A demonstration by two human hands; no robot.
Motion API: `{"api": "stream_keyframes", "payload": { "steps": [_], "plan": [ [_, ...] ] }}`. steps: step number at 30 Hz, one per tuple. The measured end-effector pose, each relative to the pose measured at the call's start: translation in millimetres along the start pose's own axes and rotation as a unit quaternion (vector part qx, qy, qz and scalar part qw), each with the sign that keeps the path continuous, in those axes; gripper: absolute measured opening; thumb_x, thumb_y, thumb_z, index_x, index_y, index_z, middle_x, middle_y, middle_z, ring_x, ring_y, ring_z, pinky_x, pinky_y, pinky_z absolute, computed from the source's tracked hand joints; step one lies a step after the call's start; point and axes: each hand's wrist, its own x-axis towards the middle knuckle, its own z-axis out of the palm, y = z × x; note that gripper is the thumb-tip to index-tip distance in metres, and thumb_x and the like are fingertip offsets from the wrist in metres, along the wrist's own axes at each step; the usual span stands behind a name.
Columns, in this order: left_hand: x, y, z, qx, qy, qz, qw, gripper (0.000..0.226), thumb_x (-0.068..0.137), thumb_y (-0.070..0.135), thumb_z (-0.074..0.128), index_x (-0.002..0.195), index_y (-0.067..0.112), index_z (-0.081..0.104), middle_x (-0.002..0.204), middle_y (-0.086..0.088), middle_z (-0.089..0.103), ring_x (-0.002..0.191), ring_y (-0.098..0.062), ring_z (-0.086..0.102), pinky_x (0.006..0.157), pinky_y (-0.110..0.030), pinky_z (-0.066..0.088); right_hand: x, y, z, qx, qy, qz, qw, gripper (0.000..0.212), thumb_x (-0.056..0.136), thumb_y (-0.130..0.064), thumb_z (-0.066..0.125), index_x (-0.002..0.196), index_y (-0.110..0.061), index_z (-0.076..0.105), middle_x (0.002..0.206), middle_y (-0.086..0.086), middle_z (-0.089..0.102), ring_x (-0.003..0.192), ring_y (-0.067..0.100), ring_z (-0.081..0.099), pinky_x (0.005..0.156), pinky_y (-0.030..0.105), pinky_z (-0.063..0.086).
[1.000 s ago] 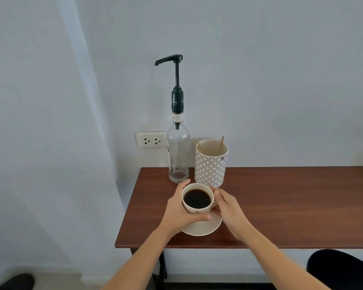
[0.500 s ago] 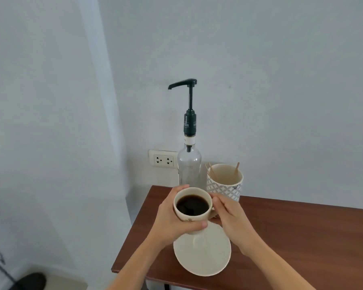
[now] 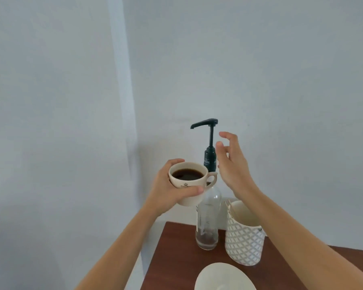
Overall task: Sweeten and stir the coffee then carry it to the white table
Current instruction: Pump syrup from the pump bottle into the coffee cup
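Left hand [image 3: 168, 193] clasps cup [image 3: 189, 185] of black coffee, crest print unreadable; right hand [image 3: 233, 164] spread beside pump bottle [image 3: 208, 225], nearly empty.

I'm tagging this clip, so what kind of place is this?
Probably a small coffee corner at home or in an office: a syrup pump bottle, a patterned cup of wooden stirrers and a saucer on a brown table.

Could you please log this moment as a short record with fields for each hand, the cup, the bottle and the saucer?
left hand: holds cup in the air
right hand: open, empty, beside pump
cup: black coffee, below pump spout
pump bottle: upright on brown table, nearly empty
saucer: bare, on table
patterned mug: right of bottle
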Motion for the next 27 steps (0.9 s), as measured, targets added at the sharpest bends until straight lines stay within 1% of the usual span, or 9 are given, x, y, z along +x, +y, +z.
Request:
{"api": "stream_keyframes", "payload": {
  "steps": [4, 6, 7, 9, 11, 15, 20, 25, 27],
  "plan": [
    [25, 5, -9, 0.003, 0.009, -0.009, 1.0, 0.094, 0.039, 0.047, 0.093, 0.125, 0.026, 0.06, 0.109, 0.006, 0.076, 0.103, -0.017, 0.074, 0.093, -0.044, 0.063, 49, -21, 13, 0.05, 0.012, 0.04, 0.998, 0.047, 0.102, -0.05, 0.027, 0.146, -0.034, 0.026, 0.12, 0.002, 0.05, 0.111, 0.023, 0.05, 0.092, 0.034, 0.038],
    [36, 8, -11, 0.005, 0.01, -0.012, 1.0, 0.096, 0.038, 0.049, 0.093, 0.125, 0.028, 0.059, 0.109, 0.007, 0.076, 0.104, -0.016, 0.074, 0.095, -0.047, 0.062, 68, -25, 19, 0.087, 0.007, 0.105, 0.991, 0.048, 0.098, -0.06, 0.026, 0.136, -0.033, 0.038, 0.119, 0.001, 0.055, 0.108, 0.027, 0.054, 0.096, 0.042, 0.045],
    [41, 10, -12, 0.008, 0.01, -0.012, 1.0, 0.097, 0.038, 0.05, 0.093, 0.126, 0.028, 0.059, 0.109, 0.008, 0.075, 0.104, -0.016, 0.074, 0.096, -0.047, 0.062, 74, -27, 20, 0.103, 0.002, 0.13, 0.986, 0.048, 0.097, -0.062, 0.026, 0.127, -0.031, 0.045, 0.116, 0.002, 0.061, 0.101, 0.028, 0.058, 0.093, 0.044, 0.049],
    [48, 13, -10, 0.011, 0.013, -0.013, 1.0, 0.098, 0.038, 0.052, 0.093, 0.126, 0.028, 0.058, 0.109, 0.009, 0.075, 0.105, -0.016, 0.073, 0.096, -0.048, 0.062, 80, -30, 21, 0.123, -0.002, 0.151, 0.981, 0.047, 0.098, -0.06, 0.032, 0.112, -0.023, 0.058, 0.101, 0.006, 0.072, 0.085, 0.027, 0.064, 0.079, 0.037, 0.051],
    [54, 16, -9, 0.009, 0.016, -0.013, 1.0, 0.097, 0.037, 0.053, 0.092, 0.125, 0.029, 0.059, 0.11, 0.008, 0.075, 0.105, -0.017, 0.073, 0.096, -0.047, 0.062, 81, -30, 24, 0.153, 0.011, 0.15, 0.977, 0.041, 0.098, -0.052, 0.041, 0.102, -0.017, 0.062, 0.089, 0.009, 0.076, 0.075, 0.03, 0.068, 0.073, 0.037, 0.051],
    [63, 20, -6, 0.004, 0.016, -0.01, 1.0, 0.099, 0.034, 0.055, 0.09, 0.124, 0.03, 0.058, 0.111, 0.009, 0.073, 0.106, -0.017, 0.072, 0.094, -0.042, 0.062, 80, -26, 29, 0.181, 0.037, 0.146, 0.972, 0.031, 0.097, -0.039, 0.046, 0.091, -0.012, 0.06, 0.085, 0.011, 0.078, 0.082, 0.038, 0.075, 0.078, 0.046, 0.058],
    [68, 23, -5, -0.008, 0.021, -0.011, 1.0, 0.101, 0.032, 0.056, 0.089, 0.124, 0.029, 0.058, 0.113, 0.007, 0.073, 0.107, -0.017, 0.071, 0.092, -0.039, 0.062, 81, -21, 37, 0.18, 0.067, 0.12, 0.974, 0.025, 0.093, -0.03, 0.044, 0.08, -0.012, 0.055, 0.08, 0.007, 0.079, 0.068, 0.031, 0.076, 0.08, 0.053, 0.057],
    [71, 27, -4, -0.01, 0.024, -0.014, 1.0, 0.102, 0.032, 0.055, 0.089, 0.125, 0.028, 0.058, 0.115, 0.006, 0.073, 0.108, -0.018, 0.071, 0.093, -0.039, 0.061, 81, -19, 40, 0.16, 0.089, 0.101, 0.978, 0.026, 0.091, -0.027, 0.043, 0.077, -0.009, 0.056, 0.071, 0.003, 0.079, 0.072, 0.034, 0.074, 0.074, 0.05, 0.058],
    [72, 29, -4, -0.007, 0.024, -0.014, 1.0, 0.1, 0.032, 0.056, 0.089, 0.124, 0.029, 0.058, 0.115, 0.007, 0.072, 0.108, -0.017, 0.071, 0.093, -0.038, 0.061, 82, -19, 41, 0.163, 0.098, 0.099, 0.977, 0.026, 0.091, -0.027, 0.043, 0.076, -0.008, 0.055, 0.068, 0.006, 0.078, 0.065, 0.031, 0.07, 0.072, 0.048, 0.058]
  ]
}}
